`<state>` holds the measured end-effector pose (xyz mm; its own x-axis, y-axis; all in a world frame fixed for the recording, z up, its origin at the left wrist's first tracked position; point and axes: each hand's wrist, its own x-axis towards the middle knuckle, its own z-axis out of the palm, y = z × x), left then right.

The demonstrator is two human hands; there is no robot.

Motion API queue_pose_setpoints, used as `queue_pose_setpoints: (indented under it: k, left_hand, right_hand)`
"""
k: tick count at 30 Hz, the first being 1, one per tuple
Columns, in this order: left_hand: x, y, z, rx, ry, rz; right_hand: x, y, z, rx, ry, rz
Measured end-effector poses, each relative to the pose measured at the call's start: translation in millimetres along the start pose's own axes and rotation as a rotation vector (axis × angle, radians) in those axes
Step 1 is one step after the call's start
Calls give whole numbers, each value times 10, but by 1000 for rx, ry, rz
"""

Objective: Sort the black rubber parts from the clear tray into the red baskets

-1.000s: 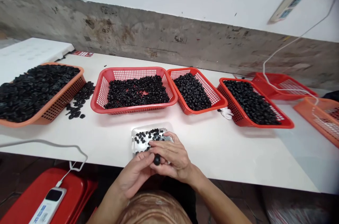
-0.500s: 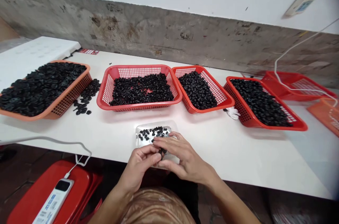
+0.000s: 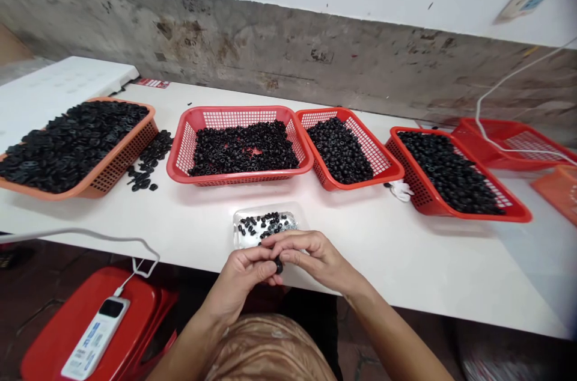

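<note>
My left hand [image 3: 243, 277] and my right hand [image 3: 315, 261] meet at the near edge of the white table [image 3: 360, 249], fingers pinched together on one small black round part [image 3: 279, 265]. Just beyond them lies a clear shallow tray [image 3: 243, 219] with several small black pieces. Further back stand a red basket [image 3: 180, 152] of black rings, a second red basket [image 3: 383, 161] and a third red basket [image 3: 518, 210], all holding black parts.
An orange basket [image 3: 117, 164] heaped with black rings stands at the left, with loose rings [image 3: 146, 164] beside it. More red and orange baskets [image 3: 505, 134] sit far right under a white cable. Below the table edge, a white power strip [image 3: 94, 339] rests on a red stool.
Both hands have drawn back slightly toward the table edge, still pinching the black part between them. The view has shifted a little to the left.
</note>
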<state>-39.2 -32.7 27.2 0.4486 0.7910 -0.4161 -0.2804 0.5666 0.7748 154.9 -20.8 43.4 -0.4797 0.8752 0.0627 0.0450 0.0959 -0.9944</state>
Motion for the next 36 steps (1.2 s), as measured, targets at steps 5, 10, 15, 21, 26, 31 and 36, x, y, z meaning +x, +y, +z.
queue_pose_setpoints:
  k: [5,10,15,21,26,31,36]
  left_hand:
    - [15,-8,-9,11,35,-23]
    - [-1,-6,0,5,13,-28]
    - [-11,-14,-45,86,3,107]
    - [23,-32,-64,157,13,205]
    - [15,-15,-60,221,8,213]
    - [-2,-29,-62,272,22,209]
    - [-4,-27,-5,447,135,345]
  right_hand:
    - [-4,7,-27,-215,-2,-210]
    - [-4,25,-26,-260,-29,-305]
    - [-62,22,54,-565,57,-377]
    - [-86,-19,220,-1046,142,-432]
    - [-80,16,243,-1105,237,-469]
    - [-108,93,273,-1127,283,-482]
    - [-147,178,328,-1134,288,-441]
